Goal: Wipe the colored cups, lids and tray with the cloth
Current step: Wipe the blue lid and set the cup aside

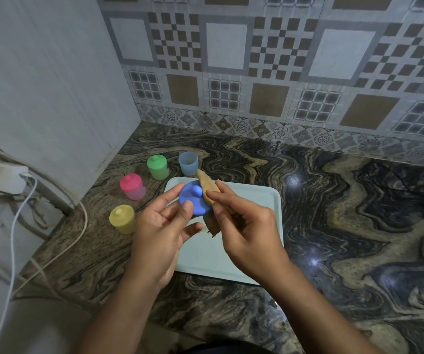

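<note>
Tray (257, 213) on marbled counter (346, 200), tiled wall (282, 60)

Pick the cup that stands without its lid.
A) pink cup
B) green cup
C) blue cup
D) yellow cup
C: the blue cup stands open-topped behind the tray, and its blue lid is held in the left hand while the right hand holds the cloth; the pink cup, green cup and yellow cup all wear lids.
</note>
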A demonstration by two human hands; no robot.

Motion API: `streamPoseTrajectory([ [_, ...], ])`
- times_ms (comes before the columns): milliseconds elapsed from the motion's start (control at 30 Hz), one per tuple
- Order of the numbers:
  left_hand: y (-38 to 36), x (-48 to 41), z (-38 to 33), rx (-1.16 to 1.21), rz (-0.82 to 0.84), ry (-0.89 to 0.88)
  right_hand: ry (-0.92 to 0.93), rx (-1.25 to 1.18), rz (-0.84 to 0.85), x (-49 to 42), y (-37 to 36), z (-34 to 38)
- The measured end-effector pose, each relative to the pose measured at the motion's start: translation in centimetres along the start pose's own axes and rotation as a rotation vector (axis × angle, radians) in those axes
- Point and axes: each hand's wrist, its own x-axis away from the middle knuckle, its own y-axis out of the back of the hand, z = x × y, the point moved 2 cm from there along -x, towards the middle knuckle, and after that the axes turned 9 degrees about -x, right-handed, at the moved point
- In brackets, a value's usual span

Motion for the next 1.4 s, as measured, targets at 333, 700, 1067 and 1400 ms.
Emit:
streamPoseTrajectory([
  [333,-0.8,0.6,0.5,-0.061,-0.057,-0.044,-0.068,0.020,-0.090,-1.0,-0.1,-0.1],
  [700,-0.4,0.0,0.0,-0.048,-0.066,-0.058,0.211,0.178,-0.041,-0.4,-0.7,-0.3],
  [1067,-0.3,-0.2,1.0,-0.012,-0.085,0.040,-0.108,0.035,-0.101,-1.6,-0.1,-1.5],
  [1400,-0.5,-0.1,0.1,0.024,-0.078,-0.004,0.208,0.215,-0.037,0.0,-1.0,-0.6],
])
